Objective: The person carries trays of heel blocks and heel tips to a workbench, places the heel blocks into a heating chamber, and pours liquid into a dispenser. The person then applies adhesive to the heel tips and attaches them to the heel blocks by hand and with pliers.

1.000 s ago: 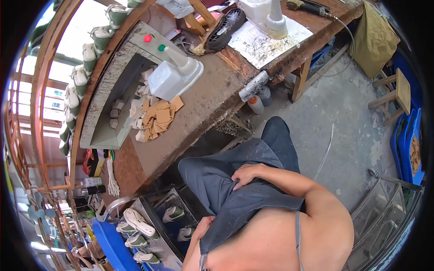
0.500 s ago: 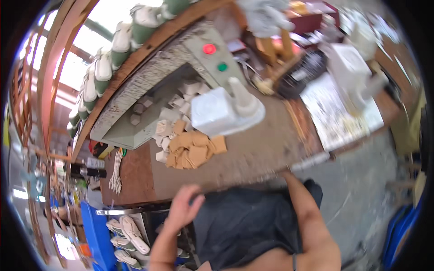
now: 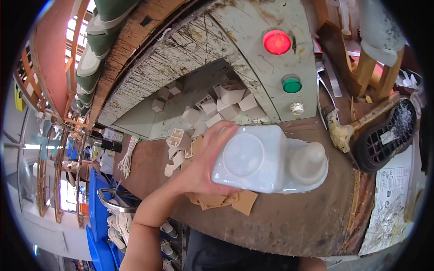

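Observation:
My left hand [image 3: 205,158] is wrapped round the near end of a white plastic jug [image 3: 242,158], its fingers over the top side and its thumb underneath. The jug is boxy and translucent, with a rounded off-white stub [image 3: 309,163] standing at its right end. I cannot tell whether it is lifted off the bench. Tan flat pieces [image 3: 245,202] lie partly hidden beneath the hand and jug. Beside my fingers are off-white moulded pieces [image 3: 179,138]. Only a bit of skin from my right arm [image 3: 312,263] shows at the lower edge; its hand is hidden.
The brown bench [image 3: 289,221] carries a grey machine housing with a red light [image 3: 276,42] and a green button [image 3: 291,84]. A hammer [image 3: 341,133] and a black shoe sole [image 3: 385,135] lie to the right. Green-and-white shoes [image 3: 89,63] line a shelf at upper left.
My left hand has moved up from the bench's front edge and taken hold of the jug. The view has come closer to the bench, and my right forearm has mostly left the picture.

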`<state>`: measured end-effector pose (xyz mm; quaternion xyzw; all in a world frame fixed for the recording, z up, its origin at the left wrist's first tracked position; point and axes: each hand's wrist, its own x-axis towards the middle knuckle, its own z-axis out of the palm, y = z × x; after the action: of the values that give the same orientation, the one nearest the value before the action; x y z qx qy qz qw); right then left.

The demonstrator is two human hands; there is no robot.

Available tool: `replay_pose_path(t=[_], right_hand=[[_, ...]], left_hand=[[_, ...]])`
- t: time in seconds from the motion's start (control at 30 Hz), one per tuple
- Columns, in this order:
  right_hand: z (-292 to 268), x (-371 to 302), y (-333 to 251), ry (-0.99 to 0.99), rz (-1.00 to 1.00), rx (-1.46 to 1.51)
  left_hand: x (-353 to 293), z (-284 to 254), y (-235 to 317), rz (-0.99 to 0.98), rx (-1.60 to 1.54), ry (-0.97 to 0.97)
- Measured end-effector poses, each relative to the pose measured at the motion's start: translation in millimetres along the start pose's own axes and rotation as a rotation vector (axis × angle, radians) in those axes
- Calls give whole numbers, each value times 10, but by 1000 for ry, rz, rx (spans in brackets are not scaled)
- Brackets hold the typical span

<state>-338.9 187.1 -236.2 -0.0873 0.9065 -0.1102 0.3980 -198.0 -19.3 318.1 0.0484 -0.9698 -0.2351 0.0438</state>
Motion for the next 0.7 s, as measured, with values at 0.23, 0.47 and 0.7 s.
replay_pose_path(t=[0.23, 0.47, 0.7], right_hand=[[141, 135, -17, 27, -1, -9], [-40, -143, 242, 84, -15, -39], [-276, -1293, 589, 629, -601, -38]], left_hand=[[-112, 176, 177, -29, 23, 100], [-233, 218, 194, -53, 13, 107], [-512, 224, 469, -66, 73, 291]])
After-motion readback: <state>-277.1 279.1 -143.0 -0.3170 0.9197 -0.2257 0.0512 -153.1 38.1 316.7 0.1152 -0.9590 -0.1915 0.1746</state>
